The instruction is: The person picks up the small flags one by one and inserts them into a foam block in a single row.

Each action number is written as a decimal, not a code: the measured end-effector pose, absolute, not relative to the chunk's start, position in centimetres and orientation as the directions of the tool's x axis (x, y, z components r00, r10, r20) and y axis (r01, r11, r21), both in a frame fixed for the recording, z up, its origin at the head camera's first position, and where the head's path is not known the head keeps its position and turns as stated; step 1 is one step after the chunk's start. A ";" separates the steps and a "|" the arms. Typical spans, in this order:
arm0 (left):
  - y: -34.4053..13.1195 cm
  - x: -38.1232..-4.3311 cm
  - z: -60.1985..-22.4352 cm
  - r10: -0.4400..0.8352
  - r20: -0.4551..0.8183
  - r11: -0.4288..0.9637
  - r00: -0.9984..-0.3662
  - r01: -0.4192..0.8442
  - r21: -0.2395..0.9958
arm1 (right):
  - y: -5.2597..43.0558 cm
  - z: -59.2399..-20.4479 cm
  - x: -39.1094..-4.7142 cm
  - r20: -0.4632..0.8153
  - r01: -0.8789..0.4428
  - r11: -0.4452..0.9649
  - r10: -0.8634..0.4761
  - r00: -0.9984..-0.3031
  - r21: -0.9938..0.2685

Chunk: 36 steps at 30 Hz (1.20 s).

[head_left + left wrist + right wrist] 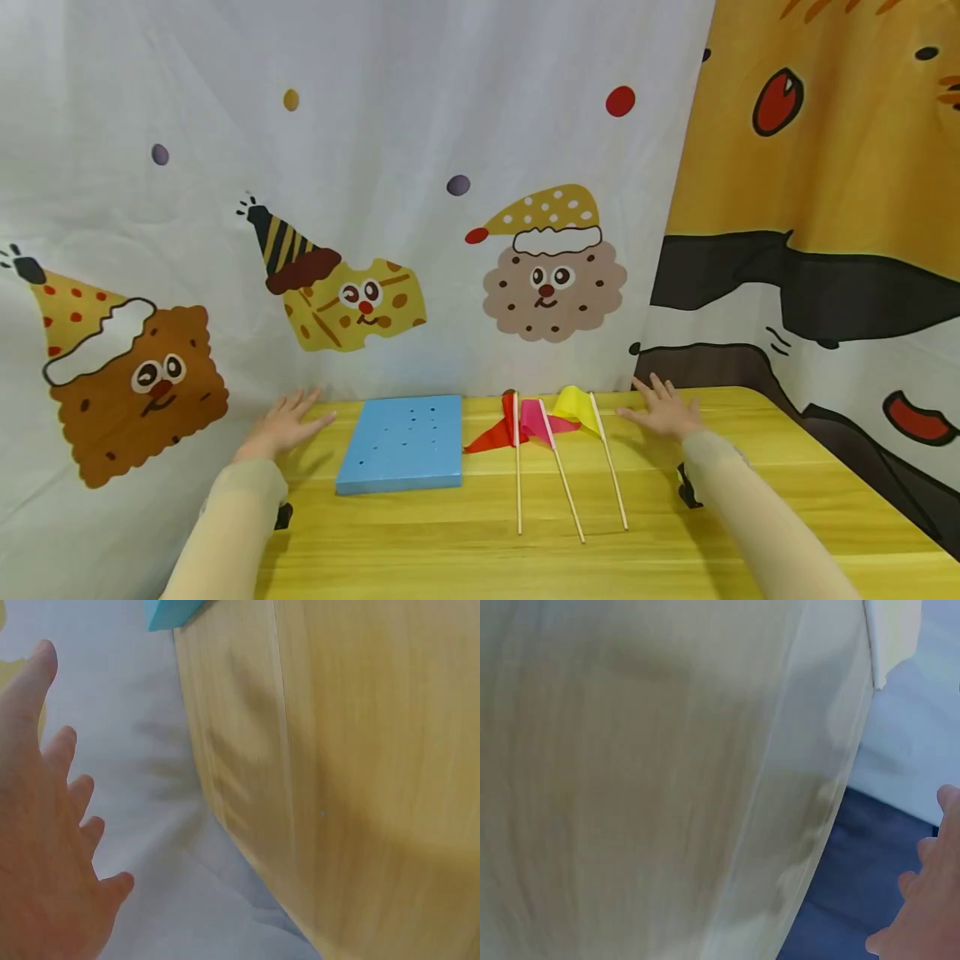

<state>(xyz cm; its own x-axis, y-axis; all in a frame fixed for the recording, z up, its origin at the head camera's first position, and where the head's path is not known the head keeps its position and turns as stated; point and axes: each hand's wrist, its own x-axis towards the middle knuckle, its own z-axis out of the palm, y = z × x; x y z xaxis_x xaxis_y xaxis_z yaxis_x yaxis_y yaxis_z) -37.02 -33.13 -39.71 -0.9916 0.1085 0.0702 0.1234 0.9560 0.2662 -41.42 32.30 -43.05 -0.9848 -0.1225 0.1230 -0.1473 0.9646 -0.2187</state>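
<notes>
Three flags (pixel 535 420) beside blue block (pixel 401 446), wooden table (pixel 420 542), printed curtain (pixel 450 275) behind

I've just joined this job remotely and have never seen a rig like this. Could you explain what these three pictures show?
There is no machine here, just a person's two bare hands. The wide picture comes from a camera worn on the head, looking forward and down. The other two come from cameras worn on the wrists, one showing the left hand, the other the right hand.

On the wood-patterned table lie a blue board with small dark spots that look like holes, and a red flag, a pink flag and a yellow flag, all on thin sticks. The left hand is nearest the board, the right hand nearest the yellow flag. Neither holds anything. Behind hangs a cloth printed with cartoon figures.
</notes>
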 end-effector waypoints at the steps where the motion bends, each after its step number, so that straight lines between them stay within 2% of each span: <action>1: -33.1 -37.1 -39.9 0.114 0.074 0.950 -0.991 0.131 0.284 | 32.1 -43.0 -41.3 0.127 -0.158 0.962 -0.132 -0.983 -0.221; 11: -31.9 -37.2 -41.6 0.189 0.155 0.801 -0.970 0.244 0.547 | 26.0 -42.9 -39.8 0.308 -0.408 0.809 -0.295 -0.904 -0.423; 16: -30.9 -37.0 -42.6 0.170 0.109 0.701 -0.979 0.198 0.686 | 21.9 -42.9 -39.2 0.379 -0.460 0.752 -0.297 -0.876 -0.472; 22: -29.5 -36.0 -43.9 0.174 0.000 0.540 -0.985 0.096 0.836 | 17.5 -43.2 -37.9 0.303 -0.398 0.669 -0.262 -0.916 -0.628; 27: -28.6 -34.8 -45.1 0.190 -0.087 0.321 -0.978 -0.022 0.947 | 15.3 -43.9 -37.3 0.149 -0.278 0.562 -0.265 -0.953 -0.779; 30: -28.6 -34.3 -46.0 0.198 -0.107 0.212 -0.974 -0.064 0.975 | 14.3 -44.2 -37.1 0.048 -0.188 0.538 -0.264 -0.963 -0.821; 31: -28.6 -34.2 -46.3 0.196 -0.111 0.197 -0.974 -0.071 0.978 | 14.0 -44.3 -37.0 0.022 -0.167 0.544 -0.263 -0.965 -0.822; 36: -29.0 -33.9 -47.1 0.175 0.008 0.265 -0.985 0.055 0.963 | 12.8 -44.5 -36.5 -0.043 -0.114 0.577 -0.252 -0.967 -0.808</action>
<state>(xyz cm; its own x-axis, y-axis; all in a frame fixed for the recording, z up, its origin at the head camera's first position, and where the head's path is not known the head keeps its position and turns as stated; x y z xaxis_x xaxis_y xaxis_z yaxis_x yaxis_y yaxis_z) -33.89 -28.95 -47.12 -0.9845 0.1750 0.0079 0.0548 0.2648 0.9627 -36.45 12.78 -44.46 -0.9668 -0.2517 -0.0429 -0.1144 0.5773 -0.8085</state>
